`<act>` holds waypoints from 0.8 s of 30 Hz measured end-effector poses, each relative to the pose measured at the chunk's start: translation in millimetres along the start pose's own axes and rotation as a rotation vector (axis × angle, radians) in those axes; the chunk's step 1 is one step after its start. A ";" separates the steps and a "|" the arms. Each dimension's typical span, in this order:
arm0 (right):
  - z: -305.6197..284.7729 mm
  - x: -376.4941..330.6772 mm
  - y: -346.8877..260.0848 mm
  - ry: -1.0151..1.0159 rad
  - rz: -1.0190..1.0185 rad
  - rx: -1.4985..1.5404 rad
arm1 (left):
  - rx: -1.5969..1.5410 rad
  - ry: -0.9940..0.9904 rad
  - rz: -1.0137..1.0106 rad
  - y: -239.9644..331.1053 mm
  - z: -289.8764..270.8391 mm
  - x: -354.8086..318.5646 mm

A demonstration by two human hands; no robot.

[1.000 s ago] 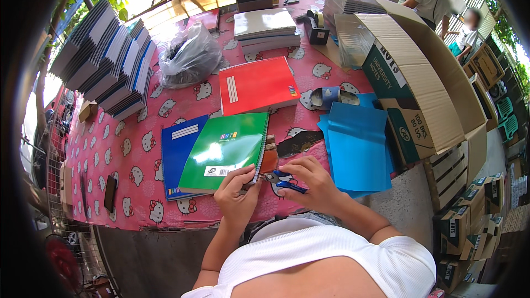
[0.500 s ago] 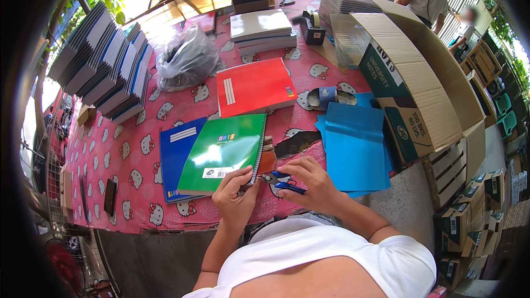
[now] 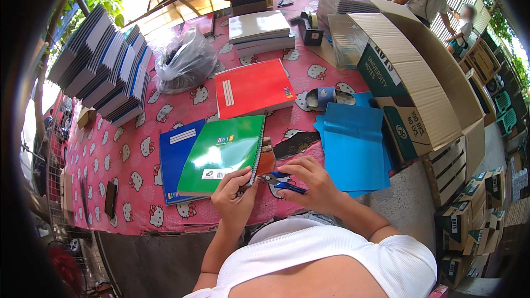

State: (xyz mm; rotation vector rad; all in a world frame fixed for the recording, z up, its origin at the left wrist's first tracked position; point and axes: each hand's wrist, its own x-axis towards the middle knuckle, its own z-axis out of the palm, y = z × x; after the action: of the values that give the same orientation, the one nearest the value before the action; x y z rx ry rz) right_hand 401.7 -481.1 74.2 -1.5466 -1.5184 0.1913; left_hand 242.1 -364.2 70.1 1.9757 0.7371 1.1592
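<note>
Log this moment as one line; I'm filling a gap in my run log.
left hand: at green notebook corner | right hand: holds blue-handled tool | green notebook: atop blue notebook

both hands [image 3: 276, 190] close together, fingers curled, forearms bent inward

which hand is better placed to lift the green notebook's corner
Left. The left hand already touches the green notebook at its lower right corner, while the right hand holds blue-handled scissors.

Left hand [image 3: 234, 201] pinching green notebook [image 3: 221, 154], right hand [image 3: 309, 185] gripping blue scissors [image 3: 284, 183]
</note>
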 end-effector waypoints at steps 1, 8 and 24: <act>-0.2 0.2 -0.3 0.002 -0.002 0.000 | 0.000 -0.001 0.003 0.0 -0.1 0.3; -1.2 1.1 0.0 0.001 -0.019 -0.006 | 0.000 -0.013 0.001 1.5 -1.3 0.6; -0.7 2.7 1.2 0.027 -0.009 -0.012 | 0.026 0.012 0.022 4.6 -0.3 2.2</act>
State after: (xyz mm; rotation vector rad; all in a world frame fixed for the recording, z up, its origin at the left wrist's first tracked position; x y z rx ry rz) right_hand 403.6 -479.0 75.1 -1.5458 -1.5075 0.1563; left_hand 243.4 -365.2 75.0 2.0045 0.7418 1.1813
